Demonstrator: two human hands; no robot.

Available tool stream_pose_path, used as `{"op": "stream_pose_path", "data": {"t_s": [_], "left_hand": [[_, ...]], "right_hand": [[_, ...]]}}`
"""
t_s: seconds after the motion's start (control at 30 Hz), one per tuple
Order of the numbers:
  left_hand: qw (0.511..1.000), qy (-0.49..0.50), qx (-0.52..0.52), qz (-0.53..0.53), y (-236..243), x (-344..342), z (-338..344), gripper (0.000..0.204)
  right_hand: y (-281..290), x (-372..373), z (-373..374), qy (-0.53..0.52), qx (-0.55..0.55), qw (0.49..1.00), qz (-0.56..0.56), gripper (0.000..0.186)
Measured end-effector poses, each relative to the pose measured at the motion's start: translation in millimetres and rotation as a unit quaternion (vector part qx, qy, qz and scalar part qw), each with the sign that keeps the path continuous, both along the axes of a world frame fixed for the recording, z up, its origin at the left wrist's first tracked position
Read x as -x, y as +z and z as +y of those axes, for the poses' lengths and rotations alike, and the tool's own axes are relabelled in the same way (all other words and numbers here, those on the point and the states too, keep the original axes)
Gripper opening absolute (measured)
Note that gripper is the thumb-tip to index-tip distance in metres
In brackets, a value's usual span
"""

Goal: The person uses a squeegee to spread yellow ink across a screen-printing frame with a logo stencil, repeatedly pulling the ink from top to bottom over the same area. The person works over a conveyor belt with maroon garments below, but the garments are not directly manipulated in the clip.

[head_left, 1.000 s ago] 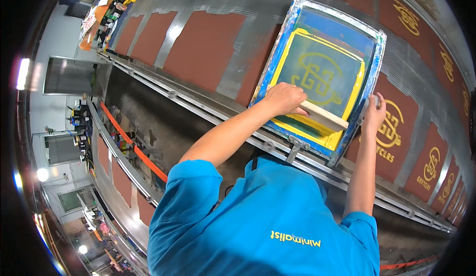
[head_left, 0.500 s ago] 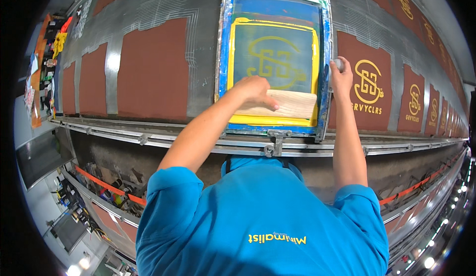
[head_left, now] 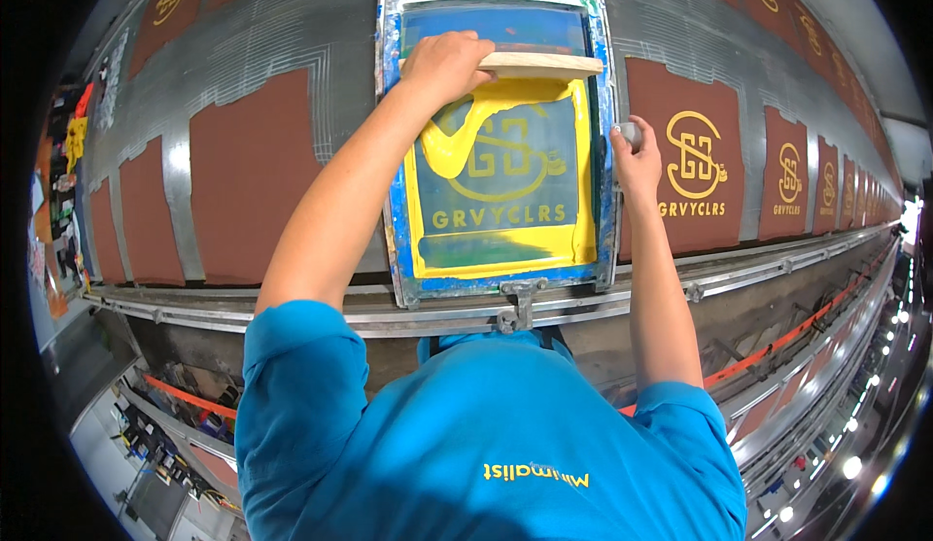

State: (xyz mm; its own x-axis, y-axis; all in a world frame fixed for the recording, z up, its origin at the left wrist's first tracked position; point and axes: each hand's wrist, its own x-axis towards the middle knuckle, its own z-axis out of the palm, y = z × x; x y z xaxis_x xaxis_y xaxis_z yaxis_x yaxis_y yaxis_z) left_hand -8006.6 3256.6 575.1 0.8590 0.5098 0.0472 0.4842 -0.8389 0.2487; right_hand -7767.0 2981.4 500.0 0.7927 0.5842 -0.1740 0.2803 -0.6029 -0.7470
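A screen-printing frame [head_left: 389,201] with worn blue and silver edges lies flat on the long grey table in front of me. My left hand [head_left: 447,67] is closed around the wooden handle of a squeegee [head_left: 546,65], which lies across the far part of the mesh. Its blade is hidden under the wood. Thick yellow ink [head_left: 447,155] trails from it, in a lobe over the left part of the mesh design. Beside the frame's right edge, the fingers of my right hand [head_left: 639,164] are wrapped round a grey rounded knob [head_left: 631,135].
Brown fabric panels [head_left: 253,181] lie along the table to the left, unprinted. Those to the right, such as the printed panel [head_left: 690,167], bear a yellow design. A metal rail [head_left: 671,293] with a clamp [head_left: 516,306] runs along the near edge.
My left hand has pushed the squeegee from the near end of the screen to the far end. Ink has moved with it, baring lettering on the mesh. My right hand stays at the knob.
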Motion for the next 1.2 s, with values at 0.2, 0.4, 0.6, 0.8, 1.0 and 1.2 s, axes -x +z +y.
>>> {"op": "stream_pose_path", "data": {"t_s": [0.2,0.4,0.6,0.8,1.0,1.2], "left_hand": [[0.972,0.046,0.122,0.197,26.3,8.3,12.2,0.044],[0.964,0.102,0.127,0.212,38.6,-0.2,-1.4,0.048],[0.967,0.133,0.104,0.189,25.1,-1.7,-18.2,0.045],[0.976,0.16,0.062,0.133,-7.1,41.7,-79.9,0.046],[0.985,0.119,0.088,0.084,-9.3,93.3,-209.1,0.044],[0.976,0.112,0.135,0.133,-2.6,123.5,-258.2,0.043]], "right_hand": [[44.9,-9.5,35.1,0.126,-0.092,0.951,-0.268,0.067],[71.4,-7.4,150.3,0.499,0.142,0.832,-0.196,0.047],[58.0,12.8,144.0,0.44,0.149,0.844,-0.267,0.019],[21.5,41.7,91.4,0.445,0.085,0.844,-0.288,0.014],[27.7,83.6,-53.9,0.437,0.017,0.855,-0.279,0.009],[30.6,113.5,-110.6,0.427,-0.008,0.859,-0.282,0.008]]}}
